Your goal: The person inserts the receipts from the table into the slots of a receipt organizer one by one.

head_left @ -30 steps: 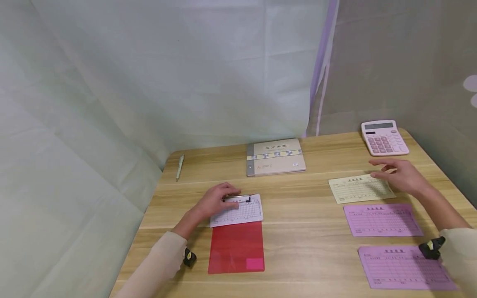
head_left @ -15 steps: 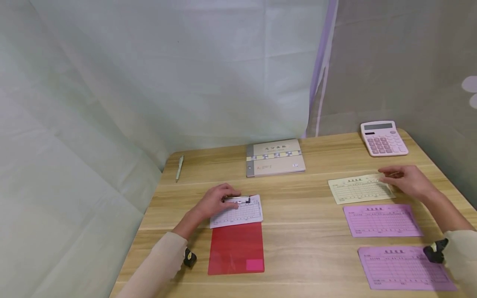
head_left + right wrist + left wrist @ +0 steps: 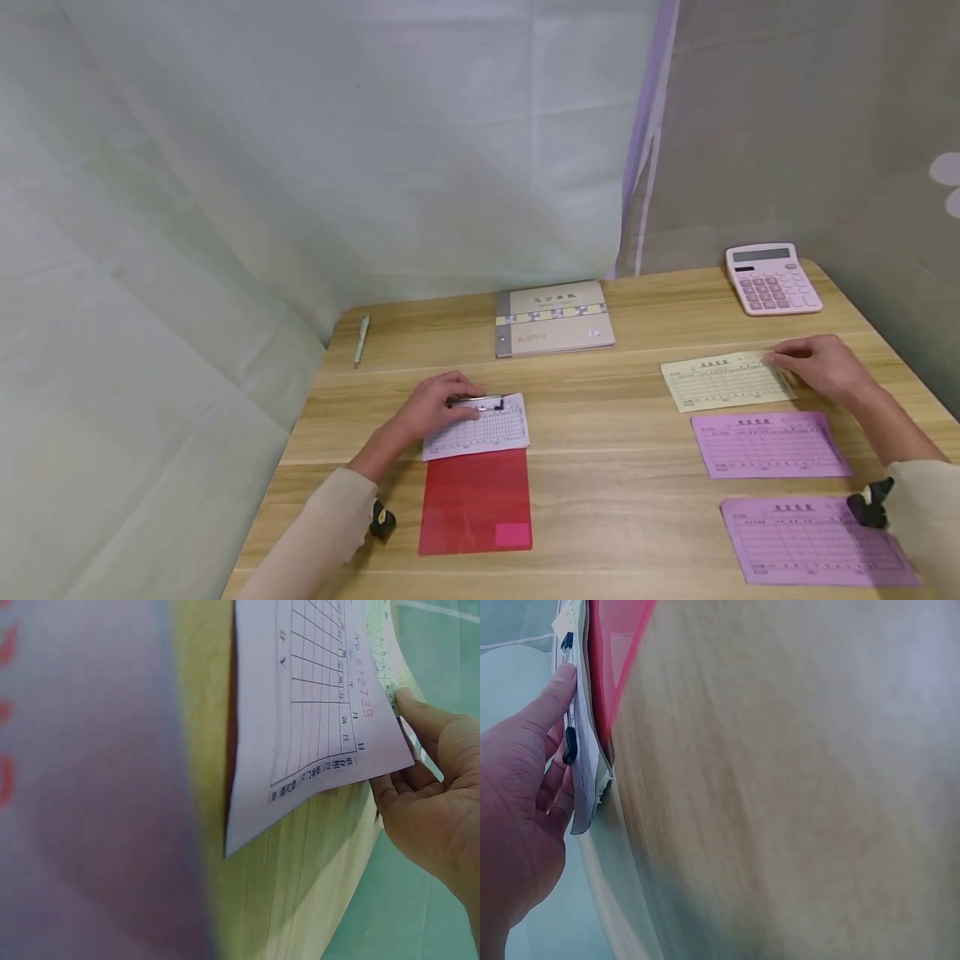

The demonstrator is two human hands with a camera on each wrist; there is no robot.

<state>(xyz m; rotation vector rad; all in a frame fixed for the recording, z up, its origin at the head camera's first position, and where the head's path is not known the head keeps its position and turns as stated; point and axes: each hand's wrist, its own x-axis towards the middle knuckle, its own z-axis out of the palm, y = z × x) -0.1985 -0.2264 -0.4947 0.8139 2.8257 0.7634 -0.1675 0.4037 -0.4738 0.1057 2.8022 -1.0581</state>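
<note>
A red clipboard (image 3: 476, 500) lies on the wooden table (image 3: 615, 467) with a white printed form (image 3: 483, 429) under its metal clip (image 3: 480, 402). My left hand (image 3: 435, 404) grips that clip, thumb on top and fingers curled beside it, as the left wrist view shows for the hand (image 3: 525, 795) and clip (image 3: 570, 742). My right hand (image 3: 817, 367) rests at the right edge of a pale yellow form (image 3: 720, 381). Its thumb and curled fingers pinch that edge, seen up close in the right wrist view (image 3: 427, 802).
Two purple forms (image 3: 768, 443) (image 3: 813, 537) lie in front of the yellow one. A pink calculator (image 3: 772, 279) sits at the back right corner, a closed notebook (image 3: 553, 317) at the back middle, a pen (image 3: 362, 337) at the back left. Curtains enclose the table.
My right hand has moved from over the yellow form to its right edge, come down, and curled its fingers onto the paper. The left hand stays on the clip.
</note>
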